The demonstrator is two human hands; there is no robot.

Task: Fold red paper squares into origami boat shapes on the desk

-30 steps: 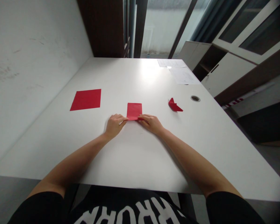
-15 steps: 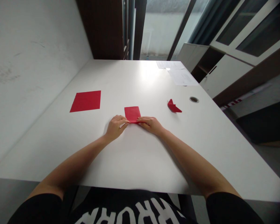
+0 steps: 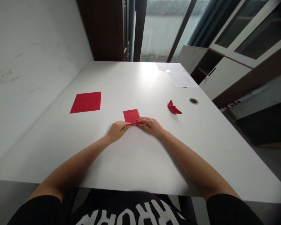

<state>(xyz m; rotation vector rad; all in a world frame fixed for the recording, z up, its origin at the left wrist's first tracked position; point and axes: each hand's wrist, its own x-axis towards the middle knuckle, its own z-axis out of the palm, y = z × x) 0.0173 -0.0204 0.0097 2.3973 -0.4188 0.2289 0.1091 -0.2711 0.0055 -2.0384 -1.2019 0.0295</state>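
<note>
Between my hands is a partly folded sheet of red paper (image 3: 131,116), with its near edge raised in a narrow fold. My left hand (image 3: 117,130) pinches the left end of that fold between thumb and fingers. At the right end, my right hand (image 3: 150,125) grips the same fold, its fingers on top and the thumb below. The paper's far part lies out beyond my fingers, slightly turned. Part of the fold is hidden by my fingertips.
A flat red sheet (image 3: 86,102) lies to the left on the white table (image 3: 135,162). A folded red paper shape (image 3: 173,107) sits to the right. Behind it are a round cable hole (image 3: 193,101) and white printed sheets (image 3: 182,78). A wall (image 3: 37,78) borders the table's left side.
My left hand has dropped a little lower and nearer me. The paper has turned slightly, and its near fold stands more tilted. My right hand has barely moved.
</note>
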